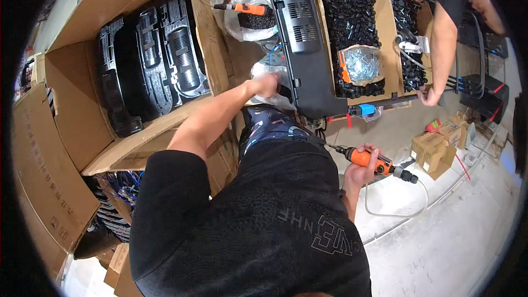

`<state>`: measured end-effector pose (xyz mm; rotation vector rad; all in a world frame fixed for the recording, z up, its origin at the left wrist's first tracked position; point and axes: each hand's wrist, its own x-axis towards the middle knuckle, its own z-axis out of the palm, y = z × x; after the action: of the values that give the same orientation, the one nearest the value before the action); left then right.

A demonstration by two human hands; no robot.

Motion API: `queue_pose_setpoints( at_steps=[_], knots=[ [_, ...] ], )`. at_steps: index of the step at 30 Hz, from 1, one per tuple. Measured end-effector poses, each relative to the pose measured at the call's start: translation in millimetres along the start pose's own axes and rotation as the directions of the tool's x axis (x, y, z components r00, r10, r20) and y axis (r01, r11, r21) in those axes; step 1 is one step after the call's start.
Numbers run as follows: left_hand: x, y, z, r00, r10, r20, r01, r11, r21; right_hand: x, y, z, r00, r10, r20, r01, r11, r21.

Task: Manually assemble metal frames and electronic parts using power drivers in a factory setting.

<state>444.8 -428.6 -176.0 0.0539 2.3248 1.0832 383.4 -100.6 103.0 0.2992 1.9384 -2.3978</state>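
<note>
My right hand (pixel 363 171) is closed round an orange electric screwdriver (pixel 367 159) with a black nose, its bit towards the left and a pale cord trailing from its rear end. My left hand (pixel 266 86) is over a white plastic bag (pixel 264 69), beside the left edge of a large black plastic panel (pixel 312 77) with vent slots. Its fingers are blurred and partly hidden, so what they hold cannot be made out. Another person's hand (pixel 430 97) touches a thin black bar (pixel 393 100) to the right of the panel.
Boxes of small black parts (pixel 352 16) stand beyond the panel, with a bag of screws (pixel 361 65) on top. An open carton (pixel 71 88) at left holds several black panels. A second orange screwdriver (pixel 250 9) lies over a lined bucket (pixel 258 27). Small cartons (pixel 434 151) sit at right.
</note>
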Motion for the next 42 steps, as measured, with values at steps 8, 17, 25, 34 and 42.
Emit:
queue_pose_setpoints(
  at_steps=[8, 17, 25, 34, 42],
  knots=[
    [18.5, -24.8, 81.4, 0.809, -0.481, -0.337, 0.344, 0.853, -0.393, 25.4, 1.8, -41.3, 0.992, 0.019, 0.128, -0.018, 1.0, -0.011],
    [-4.4, 2.5, 108.7, 0.646, -0.525, -0.554, 0.374, 0.85, -0.37, 106.8, -10.8, -112.2, 0.917, 0.068, 0.393, -0.059, 0.998, -0.036],
    [-35.4, 130.2, 50.1, 0.034, -0.776, -0.63, 0.284, 0.612, -0.738, 174.7, -5.9, -158.6, 0.938, 0.087, 0.336, -0.099, 0.995, 0.019],
    [72.4, 304.4, -75.4, 0.374, -0.291, -0.881, 0.207, 0.952, -0.227, 185.6, 23.3, -183.8, 0.915, 0.158, 0.371, -0.155, 0.987, -0.039],
    [268.4, 247.7, -18.6, 0.684, -0.436, -0.585, 0.523, 0.852, -0.024, 180.9, 18.2, -196.4, 0.91, 0.229, 0.345, -0.205, 0.973, -0.106]
  ],
)
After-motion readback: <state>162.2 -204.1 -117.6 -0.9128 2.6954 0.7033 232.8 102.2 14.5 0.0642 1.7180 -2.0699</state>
